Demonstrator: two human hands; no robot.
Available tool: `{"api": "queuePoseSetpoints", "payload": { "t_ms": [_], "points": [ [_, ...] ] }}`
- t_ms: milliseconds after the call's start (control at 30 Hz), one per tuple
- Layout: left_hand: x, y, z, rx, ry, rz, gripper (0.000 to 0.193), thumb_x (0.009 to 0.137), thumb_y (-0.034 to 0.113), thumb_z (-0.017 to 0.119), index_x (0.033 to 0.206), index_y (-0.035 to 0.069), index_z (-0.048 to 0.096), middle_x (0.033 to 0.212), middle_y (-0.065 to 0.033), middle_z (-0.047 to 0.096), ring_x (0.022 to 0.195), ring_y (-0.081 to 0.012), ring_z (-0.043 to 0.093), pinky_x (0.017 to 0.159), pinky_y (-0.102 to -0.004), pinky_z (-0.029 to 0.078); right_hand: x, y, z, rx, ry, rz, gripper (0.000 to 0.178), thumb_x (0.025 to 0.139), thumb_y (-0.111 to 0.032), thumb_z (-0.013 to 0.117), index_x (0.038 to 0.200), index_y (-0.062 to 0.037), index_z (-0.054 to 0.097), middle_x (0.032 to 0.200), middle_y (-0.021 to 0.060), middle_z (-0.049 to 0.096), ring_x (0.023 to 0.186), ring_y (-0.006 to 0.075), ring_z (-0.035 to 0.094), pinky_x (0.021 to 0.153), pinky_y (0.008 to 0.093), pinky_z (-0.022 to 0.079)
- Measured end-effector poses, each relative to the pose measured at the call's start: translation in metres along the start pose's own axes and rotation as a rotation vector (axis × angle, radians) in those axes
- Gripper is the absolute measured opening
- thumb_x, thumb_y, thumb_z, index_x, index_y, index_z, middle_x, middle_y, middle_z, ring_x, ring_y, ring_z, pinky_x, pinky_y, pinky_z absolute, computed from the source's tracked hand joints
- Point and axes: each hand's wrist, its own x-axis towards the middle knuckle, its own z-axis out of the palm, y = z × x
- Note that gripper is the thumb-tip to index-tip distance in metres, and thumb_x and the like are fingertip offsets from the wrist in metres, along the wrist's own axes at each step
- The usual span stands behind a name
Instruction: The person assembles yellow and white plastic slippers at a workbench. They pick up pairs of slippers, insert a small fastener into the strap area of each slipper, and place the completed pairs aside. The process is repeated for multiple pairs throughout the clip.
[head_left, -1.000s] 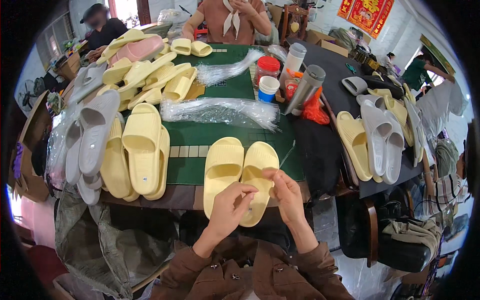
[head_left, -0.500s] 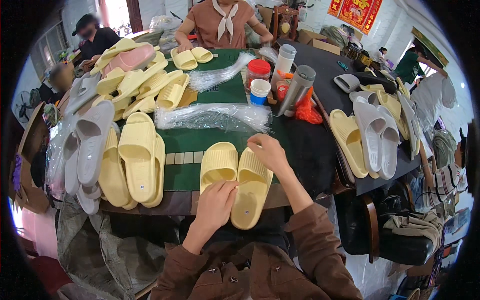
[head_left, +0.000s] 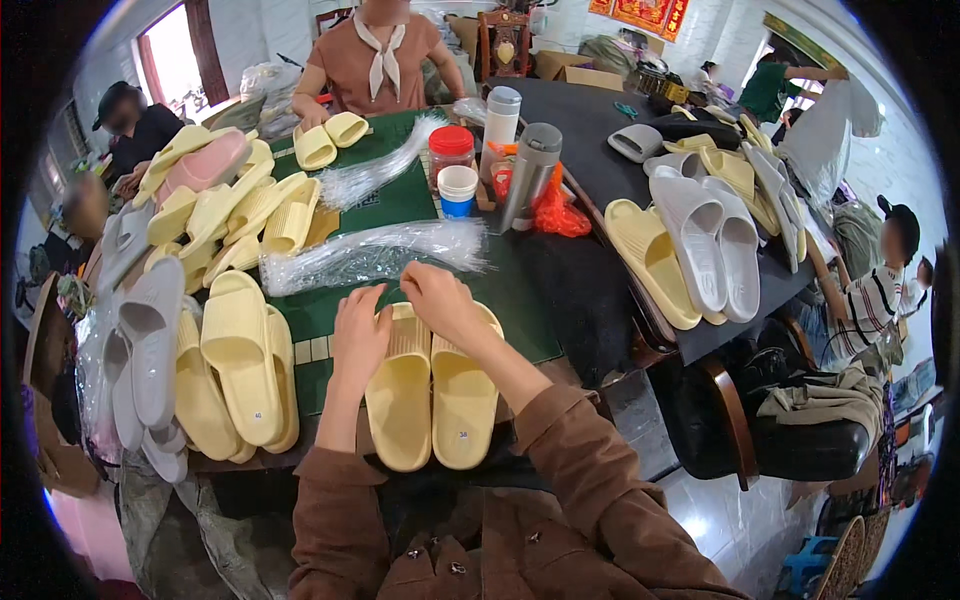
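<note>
A pair of pale yellow slide slippers lies side by side at the table edge before me, the left slipper (head_left: pixel 398 418) beside the right slipper (head_left: pixel 463 410), heels toward me. My left hand (head_left: pixel 360 328) is at the toe end of the left slipper, fingers bent and drawn together. Over the strap of the right slipper reaches my right hand (head_left: pixel 440 300), its fingers curled down near the toes of the pair. Whatever thin thing the fingertips may hold is too small to tell. Just beyond both hands lies a bundle of clear plastic strands (head_left: pixel 375 255).
Yellow slippers (head_left: pixel 240 370) and grey slippers (head_left: pixel 152 340) are stacked at left, with a heap behind. A second strand bundle (head_left: pixel 380 165), a red-lidded jar (head_left: pixel 451 155), paper cups (head_left: pixel 457 190) and a grey flask (head_left: pixel 532 175) stand farther back. Another person (head_left: pixel 375 65) sits opposite.
My left hand has gone from between the slippers to the toe end, and my right hand is beside it. The left slipper now lies level with the right one. The view has shifted.
</note>
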Motion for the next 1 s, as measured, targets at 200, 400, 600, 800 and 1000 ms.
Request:
{"api": "queuePoseSetpoints", "payload": {
  "t_ms": [200,400,600,800,1000],
  "points": [
    [0.037,0.012,0.022,-0.381,-0.249,-0.248,0.018,0.089,0.007,0.058,0.104,0.001,0.066,0.083,-0.0173,0.069,0.078,-0.0269,0.068,0.070,-0.0371,0.051,-0.001,0.039,0.014,0.100,0.104,0.065,0.012,0.089,-0.013,0.058,0.092,-0.0018,0.060,0.087,0.0169,0.067,0.081,0.0351,0.066,0.069,0.0432,0.050],
    [0.026,-0.003,0.043,-0.330,-0.149,-0.293,0.012,0.090,0.008,0.058,0.094,-0.002,0.063,0.080,-0.0136,0.067,0.073,-0.0209,0.065,0.068,-0.0328,0.050,-0.004,0.046,0.024,0.200,0.128,0.096,0.013,0.088,-0.011,0.061,0.092,0.0011,0.061,0.084,0.0167,0.068,0.077,0.0302,0.067,0.068,0.0389,0.051],
    [0.014,-0.003,0.045,-0.378,-0.022,-0.307,0.012,0.091,0.007,0.057,0.092,-0.003,0.063,0.080,-0.0140,0.067,0.072,-0.0201,0.064,0.068,-0.0319,0.049,-0.008,0.046,0.025,0.342,0.224,0.149,0.012,0.088,-0.010,0.062,0.090,0.0014,0.061,0.084,0.0158,0.067,0.077,0.0299,0.066,0.069,0.0368,0.051],
    [0.007,0.009,0.059,-0.167,0.043,-0.191,0.011,0.090,0.011,0.058,0.092,0.003,0.066,0.084,-0.0137,0.067,0.075,-0.0317,0.065,0.066,-0.0392,0.049,-0.010,0.048,0.022,0.234,0.290,0.028,0.010,0.087,-0.009,0.062,0.090,0.0004,0.062,0.083,0.0136,0.066,0.077,0.0258,0.064,0.068,0.0354,0.049],
    [0.006,0.005,0.061,-0.100,0.099,-0.098,0.009,0.087,0.011,0.061,0.089,0.004,0.066,0.081,-0.0124,0.065,0.076,-0.0306,0.059,0.069,-0.0408,0.047,-0.014,0.037,0.021,0.168,0.223,0.032,0.010,0.085,-0.009,0.063,0.090,-0.0006,0.062,0.082,0.0151,0.064,0.080,0.0313,0.063,0.071,0.0379,0.048]
  ]
}}
